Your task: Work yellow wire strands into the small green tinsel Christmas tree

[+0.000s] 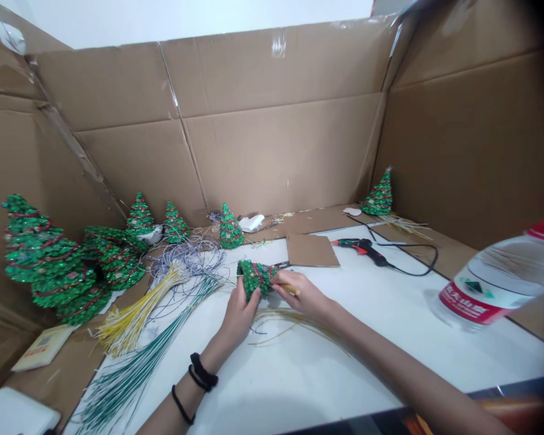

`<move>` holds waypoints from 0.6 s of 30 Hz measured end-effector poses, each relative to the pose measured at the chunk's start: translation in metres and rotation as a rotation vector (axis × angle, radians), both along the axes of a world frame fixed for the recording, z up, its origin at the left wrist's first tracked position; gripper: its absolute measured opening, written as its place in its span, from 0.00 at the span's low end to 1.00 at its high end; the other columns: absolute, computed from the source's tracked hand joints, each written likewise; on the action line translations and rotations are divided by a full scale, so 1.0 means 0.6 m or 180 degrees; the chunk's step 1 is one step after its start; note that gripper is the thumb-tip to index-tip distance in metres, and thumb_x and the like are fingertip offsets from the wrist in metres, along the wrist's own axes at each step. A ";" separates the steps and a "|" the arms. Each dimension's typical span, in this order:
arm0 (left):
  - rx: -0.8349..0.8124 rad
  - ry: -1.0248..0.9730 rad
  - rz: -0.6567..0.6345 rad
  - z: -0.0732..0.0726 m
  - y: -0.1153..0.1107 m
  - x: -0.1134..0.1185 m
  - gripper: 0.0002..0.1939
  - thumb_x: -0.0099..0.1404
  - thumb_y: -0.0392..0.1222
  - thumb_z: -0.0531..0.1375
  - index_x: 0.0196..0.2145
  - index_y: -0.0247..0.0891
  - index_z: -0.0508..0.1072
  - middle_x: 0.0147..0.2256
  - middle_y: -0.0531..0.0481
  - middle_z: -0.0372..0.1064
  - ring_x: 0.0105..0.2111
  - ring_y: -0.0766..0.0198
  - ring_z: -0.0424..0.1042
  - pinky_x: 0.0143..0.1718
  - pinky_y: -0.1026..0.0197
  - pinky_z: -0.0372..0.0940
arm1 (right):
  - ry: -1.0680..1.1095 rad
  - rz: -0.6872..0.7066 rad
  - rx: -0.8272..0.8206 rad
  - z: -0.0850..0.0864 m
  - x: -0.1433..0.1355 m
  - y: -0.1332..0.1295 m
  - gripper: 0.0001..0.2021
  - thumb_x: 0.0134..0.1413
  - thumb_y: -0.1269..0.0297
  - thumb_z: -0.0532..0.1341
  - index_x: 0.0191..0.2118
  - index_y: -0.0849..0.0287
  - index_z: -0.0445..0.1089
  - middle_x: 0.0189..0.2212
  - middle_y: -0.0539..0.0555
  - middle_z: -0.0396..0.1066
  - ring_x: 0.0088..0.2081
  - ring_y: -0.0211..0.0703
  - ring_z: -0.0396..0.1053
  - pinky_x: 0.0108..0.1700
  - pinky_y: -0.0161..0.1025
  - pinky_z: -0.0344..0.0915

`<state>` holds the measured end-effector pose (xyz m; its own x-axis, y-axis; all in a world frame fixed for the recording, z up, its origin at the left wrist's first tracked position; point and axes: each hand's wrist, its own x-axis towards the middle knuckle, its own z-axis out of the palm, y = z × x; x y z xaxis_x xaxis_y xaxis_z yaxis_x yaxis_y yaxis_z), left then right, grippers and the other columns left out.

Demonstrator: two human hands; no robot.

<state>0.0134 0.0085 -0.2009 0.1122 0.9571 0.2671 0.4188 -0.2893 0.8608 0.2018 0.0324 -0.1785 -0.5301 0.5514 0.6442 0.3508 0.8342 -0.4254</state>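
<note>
Forearms reach up from the bottom edge, black bands (202, 373) circling the left wrist, toward a small green tree (255, 277) held over the middle of the white counter (381, 350). It is tipped on its side, open base to the left and narrow end to the right, with red trim around it. The left hand (243, 307) grips it from below, thumb and fingers closed about its wide part; the right hand (304, 294) pinches a yellow stick (290, 289) close to the narrow end. Tan strands (294, 316) curve across the surface beneath the hands. To the left lie yellow and white strands (140, 311), a bundle of green strands (147, 350) and a tangle of pale purple wire (185, 257), with larger green trees (45, 248) standing beyond. A cardboard square (312, 250) lies just past the hands, a glue gun (367, 251) beside it, and a red-capped bottle (476, 302) stands at the right
</note>
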 end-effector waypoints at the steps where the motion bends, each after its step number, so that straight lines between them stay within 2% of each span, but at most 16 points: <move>1: -0.0023 -0.0015 -0.0002 0.000 0.001 0.000 0.23 0.65 0.48 0.51 0.56 0.38 0.56 0.49 0.41 0.66 0.51 0.55 0.64 0.51 0.53 0.57 | 0.0121 -0.0037 -0.0078 -0.004 -0.001 0.001 0.08 0.62 0.64 0.49 0.33 0.57 0.61 0.26 0.52 0.65 0.28 0.39 0.62 0.32 0.34 0.59; 4: -0.0036 -0.0056 0.0036 -0.001 0.004 0.001 0.24 0.63 0.49 0.54 0.54 0.38 0.57 0.50 0.42 0.65 0.51 0.55 0.64 0.51 0.54 0.57 | 0.0266 -0.0088 -0.0216 -0.008 -0.005 0.002 0.08 0.62 0.64 0.50 0.32 0.57 0.62 0.26 0.51 0.65 0.28 0.38 0.63 0.32 0.34 0.59; 9: -0.0049 -0.0146 0.0012 -0.002 0.011 -0.001 0.24 0.62 0.49 0.55 0.53 0.39 0.58 0.50 0.43 0.65 0.51 0.56 0.64 0.52 0.54 0.56 | 0.0293 -0.0137 -0.0594 0.008 -0.018 0.000 0.12 0.62 0.62 0.48 0.28 0.57 0.61 0.23 0.49 0.62 0.25 0.37 0.61 0.30 0.34 0.58; 14: 0.0002 -0.0258 -0.0110 -0.002 0.016 -0.003 0.25 0.63 0.48 0.55 0.55 0.39 0.56 0.53 0.44 0.62 0.54 0.58 0.61 0.54 0.55 0.55 | 0.0916 -0.0233 -0.1100 0.006 -0.033 0.000 0.21 0.63 0.55 0.45 0.21 0.57 0.57 0.21 0.49 0.59 0.23 0.35 0.59 0.29 0.34 0.58; 18: 0.0036 -0.0220 -0.0193 -0.002 0.020 -0.004 0.25 0.63 0.47 0.55 0.55 0.39 0.57 0.53 0.44 0.62 0.55 0.57 0.60 0.56 0.55 0.53 | 0.1654 -0.0146 -0.1677 -0.012 -0.044 0.000 0.18 0.61 0.50 0.47 0.25 0.56 0.54 0.17 0.46 0.60 0.19 0.35 0.58 0.24 0.34 0.57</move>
<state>0.0108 0.0202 -0.2021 0.1507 0.9460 0.2870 0.3400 -0.3222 0.8835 0.1755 0.0322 -0.1860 -0.1979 0.8710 0.4497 0.0248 0.4631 -0.8860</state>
